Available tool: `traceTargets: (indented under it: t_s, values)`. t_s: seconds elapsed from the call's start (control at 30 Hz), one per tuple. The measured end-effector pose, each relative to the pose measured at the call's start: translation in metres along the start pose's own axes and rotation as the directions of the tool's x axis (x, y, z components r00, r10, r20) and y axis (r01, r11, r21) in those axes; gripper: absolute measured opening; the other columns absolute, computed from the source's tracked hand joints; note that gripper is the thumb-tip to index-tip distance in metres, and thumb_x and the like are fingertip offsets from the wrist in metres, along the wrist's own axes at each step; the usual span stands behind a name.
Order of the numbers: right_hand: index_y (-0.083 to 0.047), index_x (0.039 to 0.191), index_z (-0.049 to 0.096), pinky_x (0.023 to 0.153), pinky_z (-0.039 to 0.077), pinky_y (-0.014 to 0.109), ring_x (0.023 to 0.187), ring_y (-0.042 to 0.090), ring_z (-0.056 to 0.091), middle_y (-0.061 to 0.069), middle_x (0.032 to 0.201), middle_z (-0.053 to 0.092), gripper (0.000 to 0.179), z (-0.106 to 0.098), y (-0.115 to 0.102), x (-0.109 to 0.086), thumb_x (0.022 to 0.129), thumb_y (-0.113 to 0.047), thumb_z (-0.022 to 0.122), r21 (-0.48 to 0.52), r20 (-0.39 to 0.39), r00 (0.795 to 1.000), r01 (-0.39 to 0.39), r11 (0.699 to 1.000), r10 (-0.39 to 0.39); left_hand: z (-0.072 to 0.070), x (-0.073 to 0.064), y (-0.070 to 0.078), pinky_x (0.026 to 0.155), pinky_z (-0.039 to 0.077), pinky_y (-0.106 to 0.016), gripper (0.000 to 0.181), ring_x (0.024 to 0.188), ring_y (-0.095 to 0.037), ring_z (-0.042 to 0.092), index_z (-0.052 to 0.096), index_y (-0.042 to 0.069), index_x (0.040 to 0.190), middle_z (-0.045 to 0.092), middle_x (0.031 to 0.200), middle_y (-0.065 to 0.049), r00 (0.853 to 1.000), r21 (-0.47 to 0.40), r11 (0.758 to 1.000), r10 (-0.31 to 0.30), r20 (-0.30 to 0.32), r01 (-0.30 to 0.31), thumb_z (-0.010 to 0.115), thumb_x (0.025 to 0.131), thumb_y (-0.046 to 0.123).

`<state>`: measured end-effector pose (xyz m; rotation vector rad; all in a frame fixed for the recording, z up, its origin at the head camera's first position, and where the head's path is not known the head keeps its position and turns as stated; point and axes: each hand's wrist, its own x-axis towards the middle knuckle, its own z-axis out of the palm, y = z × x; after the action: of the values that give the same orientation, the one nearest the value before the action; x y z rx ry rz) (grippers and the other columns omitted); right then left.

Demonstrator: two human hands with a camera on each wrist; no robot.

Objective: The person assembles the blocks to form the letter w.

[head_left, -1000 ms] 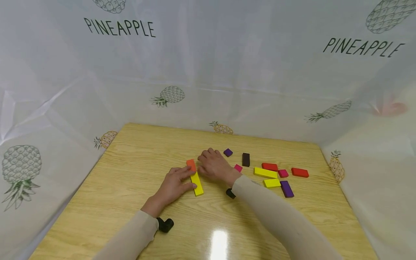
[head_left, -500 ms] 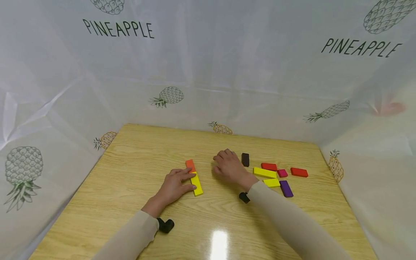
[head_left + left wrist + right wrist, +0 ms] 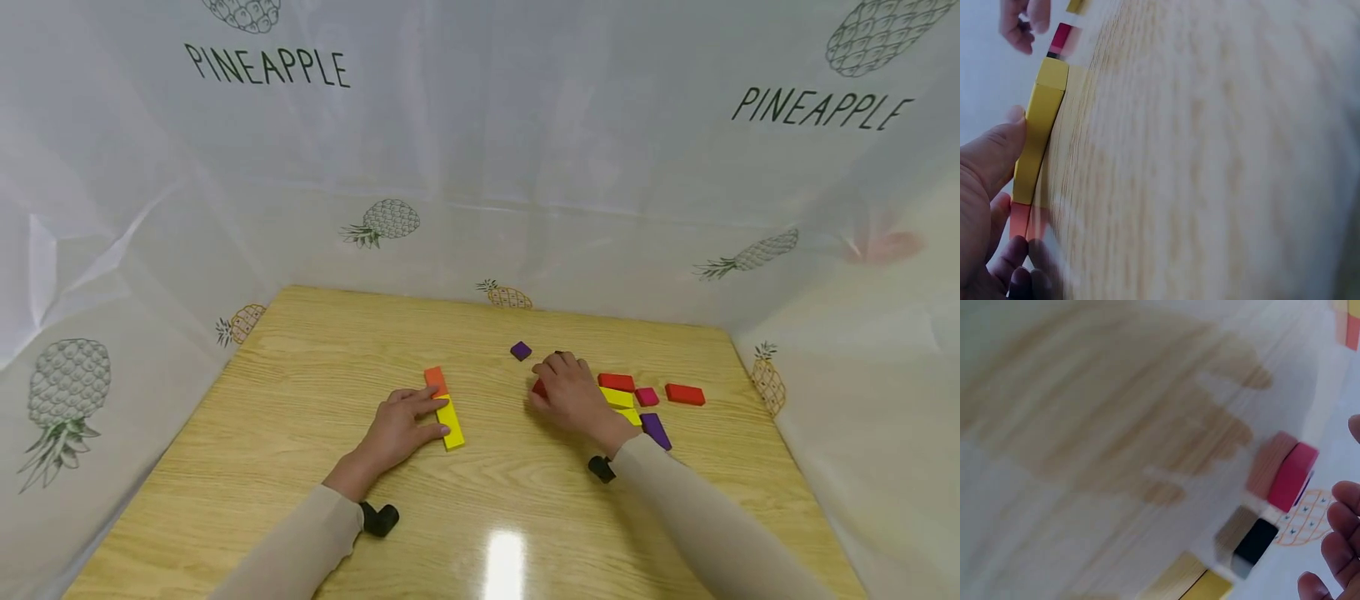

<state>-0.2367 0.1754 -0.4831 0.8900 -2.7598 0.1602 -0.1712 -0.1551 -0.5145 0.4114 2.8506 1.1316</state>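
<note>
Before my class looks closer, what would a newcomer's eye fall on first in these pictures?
Probably the yellow block with the orange block end to end beyond it, touched by the left hand near the middle of the wooden table. Next, perhaps, the group of red, yellow, pink and purple blocks farther right, partly hidden by the right hand. Behind, large PINEAPPLE lettering appears twice on the pale sheet.

Curtained-off work spot: pineapple-print sheeting [image 3: 480,150] on three sides of wooden table [image 3: 345,350]; room type unclear.
</note>
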Motion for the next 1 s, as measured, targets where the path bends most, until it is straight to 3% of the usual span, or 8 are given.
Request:
traceTargets:
  t_s: [0.2,0.53,1.0]
  values:
    - [-0.002,0.127,0.067,0.096,0.046,0.055,0.111,0.039,0.053,0.017,0.122,0.063,0.048,0.001,0.01,-0.011,0.098,-0.04,0.072,-0.017,0.056,0.997,-0.051,0.999,0.052,0.0,0.0,-0.001,0.117,0.032,-0.066,0.05,0.145,-0.037,0.045,0.072,0.018,0.14,0.053,0.161,-0.001,1.0,0.012,1.0,0.002,-0.006,-0.002,0.081,0.094,0.036]
    - [-0.001,0.121,0.067,0.091,0.046,0.053,0.105,0.036,0.053,0.015,0.115,0.063,0.042,0.005,0.018,-0.017,0.098,-0.037,0.071,-0.033,0.044,0.998,-0.035,0.999,0.036,0.0,0.0,0.0,0.117,0.032,-0.065,0.05,0.145,-0.037,0.044,0.072,0.018,0.14,0.053,0.161,-0.001,1.0,0.001,1.0,0.002,-0.008,-0.002,0.081,0.094,0.036]
    - [-0.003,0.098,0.065,0.077,0.037,0.043,0.089,0.032,0.048,0.009,0.091,0.057,0.039,0.005,0.014,-0.011,0.099,-0.041,0.071,-0.1,0.057,0.995,-0.073,0.992,0.079,-0.002,-0.001,0.003,0.117,0.034,-0.065,0.049,0.144,-0.038,0.046,0.072,0.017,0.139,0.054,0.16,-0.002,1.0,0.016,1.0,0.01,-0.007,-0.01,0.081,0.094,0.035]
